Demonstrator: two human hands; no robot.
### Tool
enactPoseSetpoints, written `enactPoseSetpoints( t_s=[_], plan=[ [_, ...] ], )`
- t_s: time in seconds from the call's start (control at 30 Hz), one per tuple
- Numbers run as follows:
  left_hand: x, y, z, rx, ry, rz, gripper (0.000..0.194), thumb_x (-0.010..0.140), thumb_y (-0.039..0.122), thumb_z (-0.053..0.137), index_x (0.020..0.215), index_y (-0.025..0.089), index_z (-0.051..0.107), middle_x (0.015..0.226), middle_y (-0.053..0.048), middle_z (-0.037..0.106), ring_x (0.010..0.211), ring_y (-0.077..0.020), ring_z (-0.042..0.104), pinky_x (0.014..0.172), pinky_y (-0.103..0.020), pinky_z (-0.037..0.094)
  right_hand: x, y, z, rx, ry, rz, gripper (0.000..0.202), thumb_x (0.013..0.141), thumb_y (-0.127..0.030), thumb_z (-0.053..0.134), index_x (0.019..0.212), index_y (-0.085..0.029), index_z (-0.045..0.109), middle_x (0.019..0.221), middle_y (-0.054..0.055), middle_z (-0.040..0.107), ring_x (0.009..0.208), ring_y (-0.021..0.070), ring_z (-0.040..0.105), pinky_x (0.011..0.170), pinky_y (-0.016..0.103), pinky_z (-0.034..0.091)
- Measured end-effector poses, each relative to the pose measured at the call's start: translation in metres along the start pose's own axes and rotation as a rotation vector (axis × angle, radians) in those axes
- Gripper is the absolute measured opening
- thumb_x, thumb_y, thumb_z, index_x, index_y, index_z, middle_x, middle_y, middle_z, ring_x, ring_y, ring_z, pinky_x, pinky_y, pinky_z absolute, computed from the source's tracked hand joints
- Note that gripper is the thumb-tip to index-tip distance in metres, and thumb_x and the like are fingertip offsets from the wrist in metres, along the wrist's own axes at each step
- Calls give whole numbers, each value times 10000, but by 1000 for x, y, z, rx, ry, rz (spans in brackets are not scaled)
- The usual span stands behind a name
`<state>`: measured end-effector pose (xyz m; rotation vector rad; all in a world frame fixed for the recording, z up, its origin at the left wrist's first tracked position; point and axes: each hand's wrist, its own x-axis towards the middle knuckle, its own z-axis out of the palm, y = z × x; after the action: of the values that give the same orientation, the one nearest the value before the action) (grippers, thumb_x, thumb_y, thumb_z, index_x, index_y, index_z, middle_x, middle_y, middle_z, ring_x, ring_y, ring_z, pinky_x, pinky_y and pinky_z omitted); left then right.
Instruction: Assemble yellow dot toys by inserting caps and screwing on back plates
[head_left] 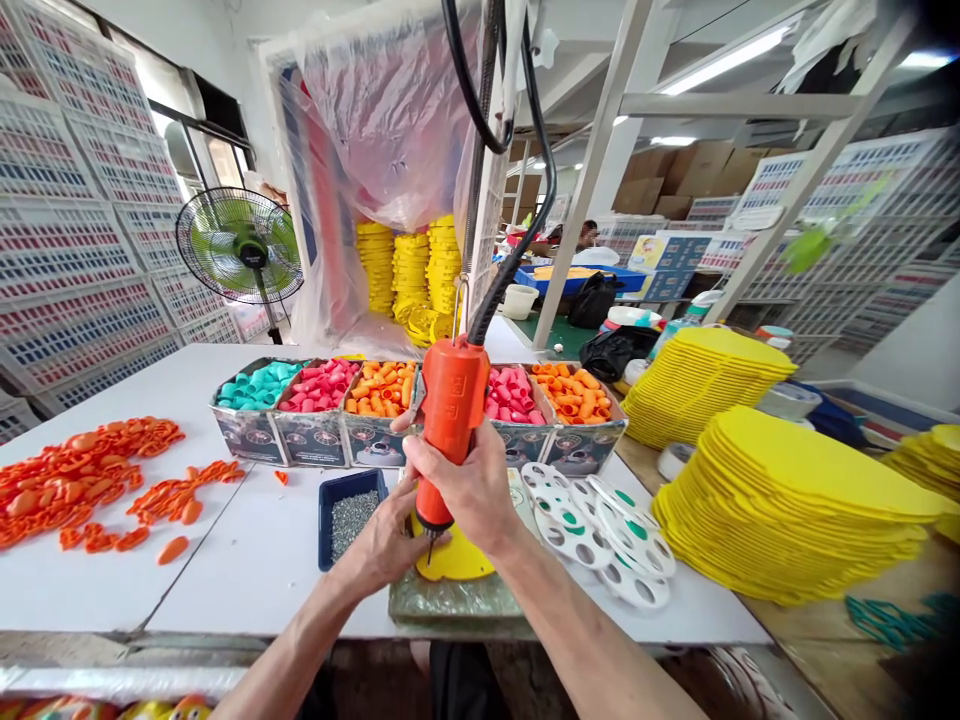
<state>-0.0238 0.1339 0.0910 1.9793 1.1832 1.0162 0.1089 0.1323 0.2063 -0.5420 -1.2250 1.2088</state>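
Orange plastic powered screwdriver [451, 420], hung from a black cable overhead: prob. light in the hand since the cable takes some weight; rigid, smooth barrel, best gripped round the mid/lower body w/ the tip kept vertical. Right hand [469, 490] is wrapped firmly round that lower barrel, fingers closed on it, bit pointing down.

Flat yellow plastic piece [457, 560] lies right under the bit on a greenish pad, just below both hands; looks thin, stiff, light, likely to slide unless pinned. Left hand [386, 540] sits on its left edge, fingers curled low at the bit tip; can't tell if it pinches a screw.

Dark blue tray of small metal screws [349, 515] just left of the left hand. White perforated discs [600, 525] just right of the right hand, on the white desk [255, 560]. Row of boxes w/ coloured caps [315, 400] sits beyond the hands.
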Motion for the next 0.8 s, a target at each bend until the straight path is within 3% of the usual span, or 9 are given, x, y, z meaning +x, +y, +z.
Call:
enactPoseSetpoints(
  t_s=[0.3, 0.6, 0.8],
  plan=[
    [0, 3, 0, -12, 22, -21, 379, 792, 275, 756, 1164, 202, 736, 1094, -76, 784, 941, -295, 733, 777, -332, 624, 1, 6, 0, 7, -13, -13, 321, 764, -314, 768, 1040, -230, 627, 961, 24, 733, 575, 120, 605, 547, 283, 591],
    [0, 1, 1, -6, 16, -30, 319, 753, 138, 712, 1065, 187, 759, 973, -63, 801, 915, -289, 733, 842, -365, 616, -2, 13, -4, -9, -38, 2, 310, 768, -299, 768, 1032, -230, 622, 965, 18, 723, 584, 119, 605, 558, 279, 582],
    [2, 5, 3, -29, 34, 43, 471, 756, 46, 598, 1184, 207, 711, 1164, -56, 767, 1197, -304, 648, 1001, -368, 553, -5, 13, -1, -40, -33, 14, 274, 781, -277, 738, 1026, -239, 622, 946, 17, 704, 587, 134, 594, 597, 311, 561]
  ],
)
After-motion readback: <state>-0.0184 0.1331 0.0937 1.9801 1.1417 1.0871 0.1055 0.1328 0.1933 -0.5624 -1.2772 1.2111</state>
